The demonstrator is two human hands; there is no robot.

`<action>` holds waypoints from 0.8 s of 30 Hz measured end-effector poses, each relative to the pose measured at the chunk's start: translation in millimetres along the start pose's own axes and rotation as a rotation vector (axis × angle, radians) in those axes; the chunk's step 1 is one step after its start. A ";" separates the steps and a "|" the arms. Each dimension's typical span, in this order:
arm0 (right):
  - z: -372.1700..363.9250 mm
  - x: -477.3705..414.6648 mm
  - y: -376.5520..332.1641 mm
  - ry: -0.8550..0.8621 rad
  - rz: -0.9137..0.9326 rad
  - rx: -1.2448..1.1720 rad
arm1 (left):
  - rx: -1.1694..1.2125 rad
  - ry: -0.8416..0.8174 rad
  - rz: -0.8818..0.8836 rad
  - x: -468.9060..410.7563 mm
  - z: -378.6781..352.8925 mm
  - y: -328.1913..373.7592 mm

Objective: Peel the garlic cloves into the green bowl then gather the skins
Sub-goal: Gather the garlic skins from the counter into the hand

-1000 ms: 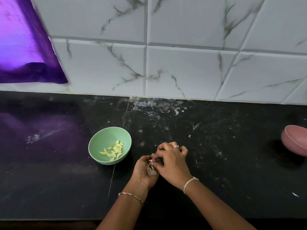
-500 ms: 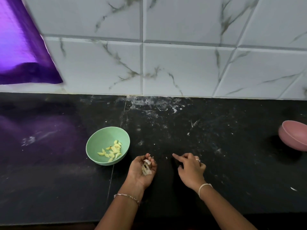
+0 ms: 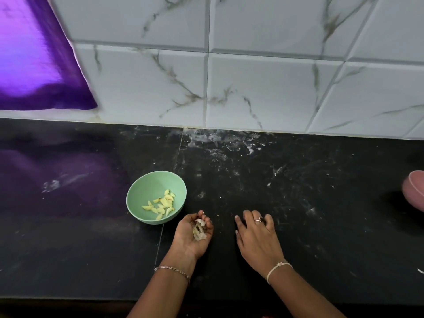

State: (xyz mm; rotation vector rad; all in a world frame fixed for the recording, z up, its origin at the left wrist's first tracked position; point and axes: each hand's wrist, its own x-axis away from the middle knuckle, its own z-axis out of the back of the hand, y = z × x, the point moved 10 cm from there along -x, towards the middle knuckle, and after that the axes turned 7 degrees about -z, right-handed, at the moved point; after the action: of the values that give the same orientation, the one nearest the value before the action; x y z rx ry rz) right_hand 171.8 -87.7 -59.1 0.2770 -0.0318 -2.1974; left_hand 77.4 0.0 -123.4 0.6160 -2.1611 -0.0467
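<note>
The green bowl (image 3: 146, 191) sits on the black counter and holds several peeled garlic cloves (image 3: 163, 204). Just right of it, my left hand (image 3: 191, 235) is turned palm up, its fingers curled round a small heap of papery garlic skins (image 3: 199, 229). My right hand (image 3: 257, 235) lies palm down on the counter a short way to the right, fingers spread and touching the surface, holding nothing. A few tiny skin flecks (image 3: 218, 215) lie between the hands.
A pink bowl (image 3: 414, 191) stands at the right edge of view. The counter (image 3: 298, 203) is dusty and scratched, backed by a marbled tile wall. A purple sheet (image 3: 34, 65) hangs at the upper left. The counter's front edge runs below my wrists.
My hands have separated: the right one left the left palm, pointed at the counter, then flattened onto it. The left hand stays cupped with the skins.
</note>
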 end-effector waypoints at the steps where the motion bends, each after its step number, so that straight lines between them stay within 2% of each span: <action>1: -0.9 -0.3 -1.6 -0.004 0.004 0.005 | 0.000 0.004 -0.005 0.0 1.3 1.5; 7: 7.3 -12.9 9.3 -0.127 -0.120 -0.257 | 0.006 0.011 -0.014 0.7 6.4 9.9; 10: 9.2 -21.6 -9.4 -0.136 -0.010 -0.250 | 0.011 0.021 -0.028 1.5 9.7 15.0; 17: 1.7 -22.4 -24.1 -0.169 0.089 -0.193 | 0.021 0.022 -0.025 4.1 13.3 19.3; 22: 5.9 -45.9 8.4 -0.181 -0.102 -0.299 | 0.028 0.020 -0.018 4.9 14.1 18.1; 24: 2.1 -59.0 9.8 -0.218 -0.116 -0.289 | 0.027 0.021 -0.015 6.6 13.4 16.7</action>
State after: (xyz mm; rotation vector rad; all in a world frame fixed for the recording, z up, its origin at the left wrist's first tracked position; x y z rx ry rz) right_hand 213.1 -46.8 -44.7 -0.1255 0.1848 -2.3024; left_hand 57.1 9.4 -122.8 0.6457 -2.1400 -0.0198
